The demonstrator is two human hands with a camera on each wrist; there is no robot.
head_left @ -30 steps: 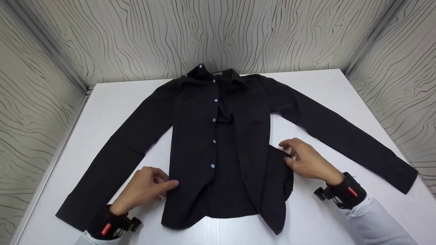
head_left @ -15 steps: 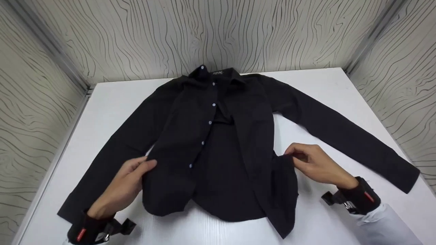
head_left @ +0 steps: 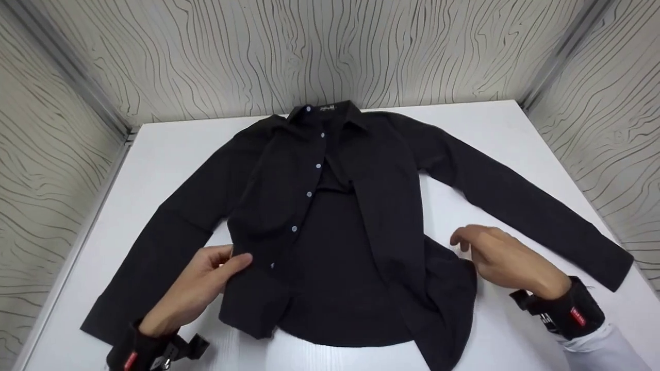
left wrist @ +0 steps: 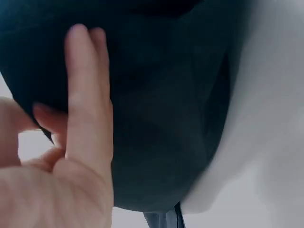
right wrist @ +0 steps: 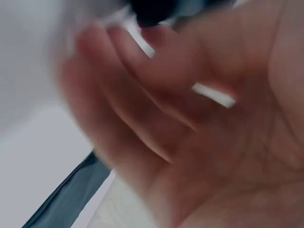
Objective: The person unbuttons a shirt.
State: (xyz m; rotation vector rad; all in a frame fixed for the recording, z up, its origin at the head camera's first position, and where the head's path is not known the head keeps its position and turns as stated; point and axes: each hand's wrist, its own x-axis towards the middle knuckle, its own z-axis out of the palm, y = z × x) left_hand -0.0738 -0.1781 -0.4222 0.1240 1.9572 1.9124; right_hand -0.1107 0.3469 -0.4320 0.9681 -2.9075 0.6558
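Observation:
A black long-sleeved shirt [head_left: 386,206], open down the front with pale buttons, lies face up with its collar at the back. My left hand [head_left: 198,281] pinches the side edge of its left front panel, thumb on top, and that panel is lifted a little. In the left wrist view the fingers [left wrist: 88,95] lie against dark cloth. My right hand [head_left: 505,257] is beside the bunched right lower side of the shirt. Its fingers are loosely bent, apart from the thumb, and seem to hold nothing. The right wrist view is blurred.
The shirt lies on a white table [head_left: 464,113], its sleeves spread out to both sides. Pale panels with a wood-grain pattern [head_left: 289,56] stand behind and at the sides. Each wrist wears a black strap [head_left: 570,309] with a small camera.
My left hand has taken hold of the left front panel and drawn it outward. The right hand has pulled the right lower side outward, then apparently let it go.

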